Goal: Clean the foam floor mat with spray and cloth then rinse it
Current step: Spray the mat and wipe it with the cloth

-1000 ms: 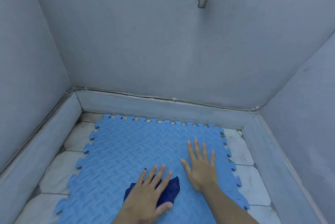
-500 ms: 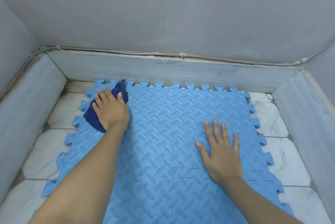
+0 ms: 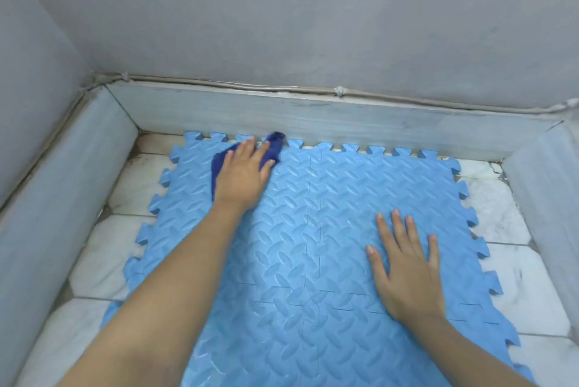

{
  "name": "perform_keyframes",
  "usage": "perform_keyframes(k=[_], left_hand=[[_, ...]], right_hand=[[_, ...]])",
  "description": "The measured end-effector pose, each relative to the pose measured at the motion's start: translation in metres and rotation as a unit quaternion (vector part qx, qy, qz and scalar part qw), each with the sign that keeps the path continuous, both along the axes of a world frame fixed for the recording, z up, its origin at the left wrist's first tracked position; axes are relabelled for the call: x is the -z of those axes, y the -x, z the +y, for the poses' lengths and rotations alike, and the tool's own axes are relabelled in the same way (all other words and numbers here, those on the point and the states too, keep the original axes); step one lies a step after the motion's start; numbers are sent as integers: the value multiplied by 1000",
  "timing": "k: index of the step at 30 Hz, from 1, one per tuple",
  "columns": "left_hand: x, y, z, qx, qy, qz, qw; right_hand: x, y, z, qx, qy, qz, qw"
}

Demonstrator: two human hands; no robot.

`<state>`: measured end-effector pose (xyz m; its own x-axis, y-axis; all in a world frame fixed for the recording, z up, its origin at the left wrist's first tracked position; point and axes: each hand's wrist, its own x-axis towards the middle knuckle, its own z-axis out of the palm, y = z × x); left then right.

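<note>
I see the light-blue interlocking foam floor mat (image 3: pixel 313 245) lying flat on the white tiled floor (image 3: pixel 513 277). L hand (image 3: pixel 242 178), fingers straight, presses a dark-blue cloth (image 3: pixel 272 150) onto the mat's far-left corner. R hand (image 3: pixel 407 270) lies flat on the mat's right half, fingers spread, holding nothing.

Floor (image 3: pixel 513 280): white marble-look tiles with dark grout lines, grimy in the far-left corner, boxed in by a low grey curb (image 3: pixel 313 119) on the left, far and right sides. Directly on it: light blue foam mat (image 3: pixel 313 245), interlocking pieces with diamond-plate texture and toothed edges. It lies flat and covers most of the floor. Far edge teeth sit right against the far curb. Strips of bare tile show on the left and right of the mat.
</note>
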<state>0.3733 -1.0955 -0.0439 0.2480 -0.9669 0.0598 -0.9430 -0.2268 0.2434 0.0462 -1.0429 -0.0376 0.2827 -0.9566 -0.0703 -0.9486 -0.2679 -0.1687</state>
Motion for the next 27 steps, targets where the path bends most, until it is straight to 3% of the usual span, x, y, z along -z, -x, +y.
perform_keyframes(k=[3,6,10,13,15,17,19,22,25,27], left_hand=[[3,-92,32,-164,-5,-8,986],[2,-68,50,-158,-11,27,987],[-8,49,97,49,-26,38,998],[-12,106,159,258,-45,-7,965],[-10,95,176,305,-75,-16,949],[-4,60,165,234,-55,-19,971],[2,25,133,87,-38,7,995],[7,-2,90,-68,-20,13,997],[11,-8,75,-96,-17,18,995],[7,-7,80,-91,-25,19,995]], right_hand=[[0,-1,0,0,2,6,1000],[3,0,-1,-2,8,4,1000],[2,1,-2,1,9,-2,1000],[2,-1,0,0,20,-10,1000],[1,-1,0,2,19,-17,1000],[-1,-1,1,7,15,-17,1000],[-2,-1,2,9,9,-10,1000],[-6,-2,-1,-4,-31,-15,999],[-24,22,-4,-26,-97,-123,987],[-29,62,5,16,-79,-149,986]])
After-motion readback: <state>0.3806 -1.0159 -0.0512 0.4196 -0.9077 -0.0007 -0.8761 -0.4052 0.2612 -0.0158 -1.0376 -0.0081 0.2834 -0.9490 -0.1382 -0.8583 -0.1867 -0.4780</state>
